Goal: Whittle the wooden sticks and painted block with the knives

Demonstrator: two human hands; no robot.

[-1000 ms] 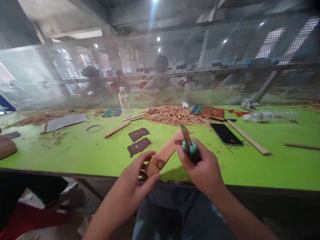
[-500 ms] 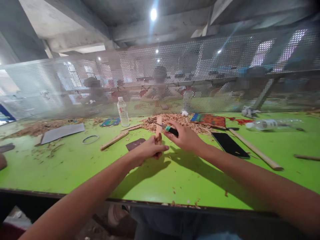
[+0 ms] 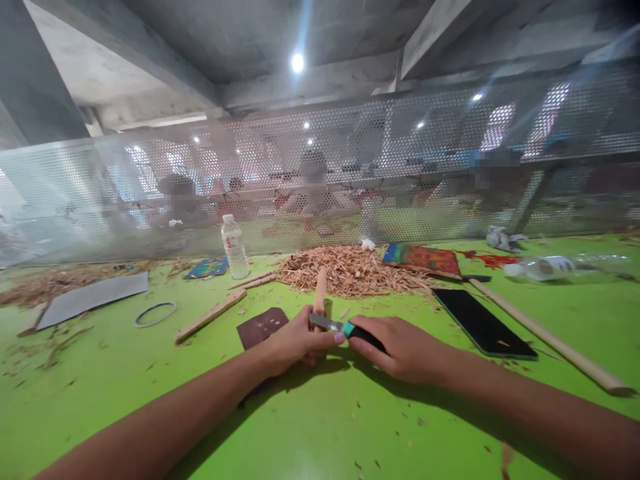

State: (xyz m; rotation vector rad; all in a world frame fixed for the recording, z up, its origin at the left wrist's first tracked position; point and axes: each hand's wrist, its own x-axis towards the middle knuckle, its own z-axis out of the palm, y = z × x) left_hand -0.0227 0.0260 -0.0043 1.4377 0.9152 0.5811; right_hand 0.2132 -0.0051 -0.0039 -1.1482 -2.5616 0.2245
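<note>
My left hand (image 3: 299, 343) is closed round the lower part of a piece of wood (image 3: 321, 288), whose pale end points away from me. In my right hand (image 3: 400, 347) is a knife (image 3: 367, 338) with a black and teal handle. Its blade lies across the wood just above my left fingers, and my left thumb reaches towards the teal collar. Beside my left hand a brown sheet of sandpaper (image 3: 261, 327) lies on the green table (image 3: 310, 427). Beyond the wood spreads a heap of wood shavings (image 3: 350, 270).
A clear bottle (image 3: 235, 248) stands left of the heap; another bottle (image 3: 555, 268) lies at right. A black phone (image 3: 483, 322) and a long wooden rod (image 3: 555, 337) lie right of my hands. Leftward are a wooden strip (image 3: 210, 315) and a ring (image 3: 155, 314). A perforated screen (image 3: 270, 170) rises behind.
The knife has come back along the wood from near its far end to just above my left fingers. Both hands sit lower in view, and the camera has shifted.
</note>
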